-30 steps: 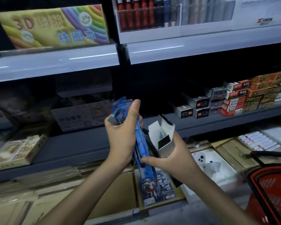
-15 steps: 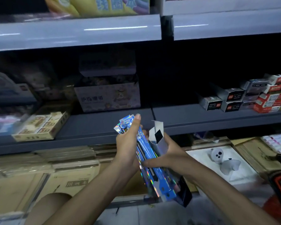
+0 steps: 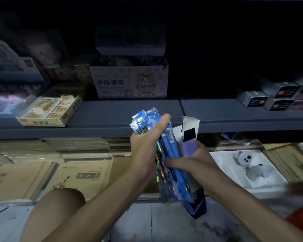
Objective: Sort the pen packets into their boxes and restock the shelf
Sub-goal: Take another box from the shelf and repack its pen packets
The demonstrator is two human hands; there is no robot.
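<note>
**Hands Gripped a Bundle of Blue Packets and an Open Box Before the Shelf**

Left hand (image 3: 145, 151) was wrapped around a bundle of blue holographic pen packets (image 3: 171, 147), fingers curled behind them and the thumb stretched up along their front. The packets stood nearly upright, tilted slightly. Their torn-looking tops fanned out above the fist and their lower ends hung below both wrists. Right hand (image 3: 199, 159) clasped a narrow box (image 3: 189, 147) just beside the bundle, with one digit reaching left across the face of the packets. The box's white top flaps stood open above the hand, and its dark blue lower end showed beneath the forearm. Packets and box touched along their length; whether any packet sat inside the box could not be told.

Both were held in the air in front of the front edge of the grey shelf (image 3: 112, 116), about midway along it. On that shelf, a carton printed with a bear (image 3: 129, 82) stood toward the back. A flat tan box (image 3: 49, 109) lay near the front edge on the left, and small grey boxes (image 3: 269, 98) were stacked toward the right end. Below the shelf lay brown sketchbooks (image 3: 80, 175) and, to the right, a white tray (image 3: 222, 159) carrying a pale toy figure (image 3: 248, 161). A bare knee (image 3: 59, 206) showed low on the left.
</note>
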